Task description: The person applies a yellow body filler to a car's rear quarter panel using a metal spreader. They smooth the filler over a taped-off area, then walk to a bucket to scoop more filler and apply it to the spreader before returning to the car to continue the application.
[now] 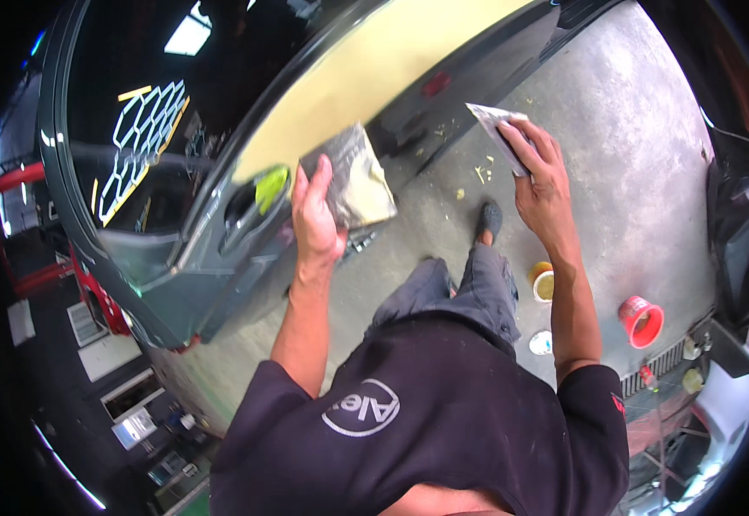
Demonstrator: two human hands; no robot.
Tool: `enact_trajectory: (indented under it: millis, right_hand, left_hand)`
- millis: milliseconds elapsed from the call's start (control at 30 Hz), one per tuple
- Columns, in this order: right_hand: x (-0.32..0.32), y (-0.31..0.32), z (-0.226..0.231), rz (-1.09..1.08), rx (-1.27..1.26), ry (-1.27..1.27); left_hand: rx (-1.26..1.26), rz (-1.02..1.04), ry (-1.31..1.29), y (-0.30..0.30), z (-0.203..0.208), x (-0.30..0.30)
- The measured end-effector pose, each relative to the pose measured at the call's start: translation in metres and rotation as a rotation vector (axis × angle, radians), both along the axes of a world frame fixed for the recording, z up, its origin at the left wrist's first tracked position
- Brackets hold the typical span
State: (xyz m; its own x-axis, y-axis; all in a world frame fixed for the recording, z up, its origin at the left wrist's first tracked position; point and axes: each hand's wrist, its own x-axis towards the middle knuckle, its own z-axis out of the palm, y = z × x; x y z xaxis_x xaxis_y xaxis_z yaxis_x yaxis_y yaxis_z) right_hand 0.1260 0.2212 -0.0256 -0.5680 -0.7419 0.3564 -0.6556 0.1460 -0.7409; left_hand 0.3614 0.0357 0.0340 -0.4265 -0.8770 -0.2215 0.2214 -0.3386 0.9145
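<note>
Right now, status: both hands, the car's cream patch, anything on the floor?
Left hand gripping paste-smeared board. Right hand gripping flat spreader, apart from the car's cream patch. Red tub on floor, off to the right.

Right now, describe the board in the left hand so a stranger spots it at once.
Start at the dark car with its cream patch. Seen against the patch's lower edge, the left hand holds a squarish grey board. Unlike the thin spreader in the right hand, it is broad and carries pale-yellow paste.

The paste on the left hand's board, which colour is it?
The paste is pale yellow, best seen in the head view.
</note>
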Motion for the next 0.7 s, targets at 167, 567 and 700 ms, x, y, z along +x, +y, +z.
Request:
enact_trajectory:
  millis: [167, 567, 700]
  right_hand:
    - [0.062, -0.022, 0.046, 0.194, 0.039, 0.438]
    - [0.219, -0.008, 0.061, 0.704, 0.224, 0.447]
    - [0.237, -0.009, 0.068, 0.755, -0.016, 0.455]
  left_hand:
    - [-0.071, -0.013, 0.081, 0.002, 0.002, 0.059]
    - [-0.202, 0.14, 0.064, 0.019, 0.004, 0.168]
    - [0.097, 0.17, 0.039, 0.017, -0.023, 0.168]
